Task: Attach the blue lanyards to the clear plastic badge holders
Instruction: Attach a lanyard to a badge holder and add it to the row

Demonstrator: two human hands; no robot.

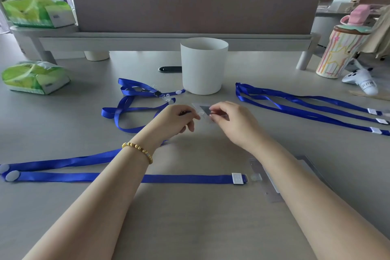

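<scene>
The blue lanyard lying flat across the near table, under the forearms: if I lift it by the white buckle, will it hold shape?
Probably not. The blue lanyard is thin flat ribbon, and a similar one lies in loose loops, so expect it to droop. It looks light, so it would likely drag. The clear badge holder at its white buckle may trail along.

We see two bare forearms with no sleeves reaching the wrists. On the left wrist we see a bracelet (pixel 138 151) of small round gold-coloured beads, with a few paler beads toward one end. The left hand (pixel 176 119) and right hand (pixel 233 121) wear no rings or gloves. Fingernails are short and unpainted.
</scene>
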